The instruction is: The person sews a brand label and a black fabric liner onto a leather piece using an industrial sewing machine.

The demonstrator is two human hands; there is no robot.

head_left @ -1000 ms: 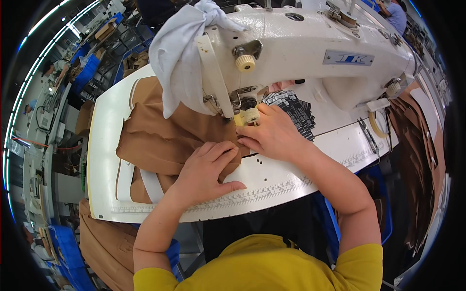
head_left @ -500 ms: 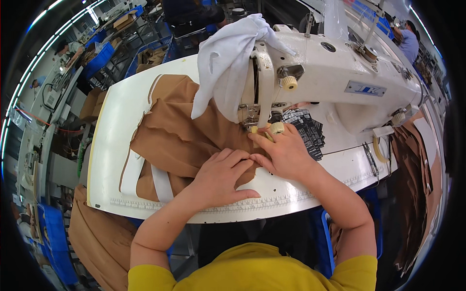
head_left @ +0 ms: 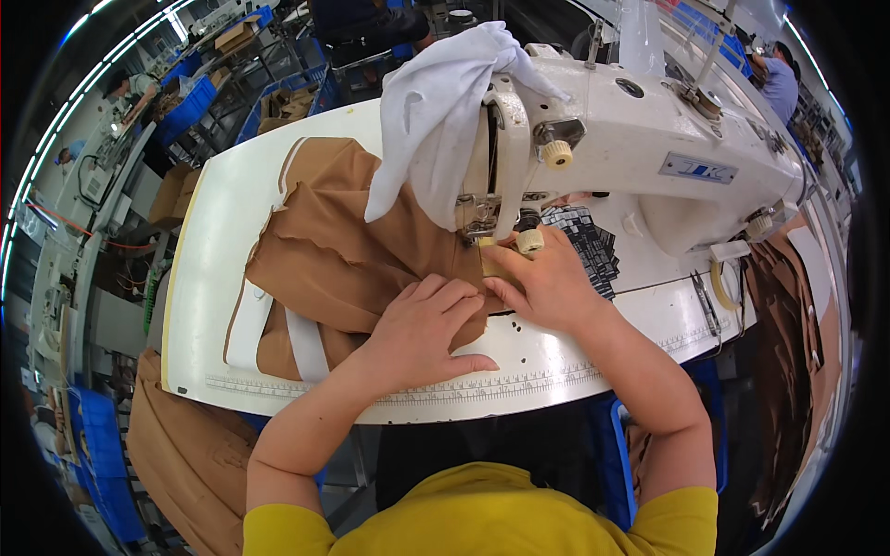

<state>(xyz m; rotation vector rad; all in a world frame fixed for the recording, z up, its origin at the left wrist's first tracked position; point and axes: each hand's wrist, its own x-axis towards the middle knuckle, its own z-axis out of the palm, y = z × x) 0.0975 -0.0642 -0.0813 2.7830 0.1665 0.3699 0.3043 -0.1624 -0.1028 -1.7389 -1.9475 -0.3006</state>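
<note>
A brown fabric piece (head_left: 348,241) lies bunched on the white sewing machine table, its right edge under the needle area of the sewing machine (head_left: 603,139). My left hand (head_left: 417,329) lies on the fabric's near right part, fingers stretched forward and thumb spread over the table. Beside the presser foot (head_left: 477,232) is my right hand (head_left: 552,283), thumb and index finger apart, fingertips at a small yellowish piece (head_left: 496,264) by the needle. Its other fingers are partly hidden behind a cream knob (head_left: 530,241). White bands (head_left: 304,343) show along the fabric's near left side.
A white cloth (head_left: 431,111) hangs over the machine head. Small black labels (head_left: 586,246) lie spread right of my right hand. Tweezers (head_left: 706,304) and a tape roll (head_left: 726,283) sit at the right. Brown fabric (head_left: 190,445) hangs off the left; a blue crate (head_left: 616,454) stands below.
My right hand has shifted slightly up and right, its thumb drawing apart from my left fingers. My left hand stays on the fabric, nearly unmoved.
</note>
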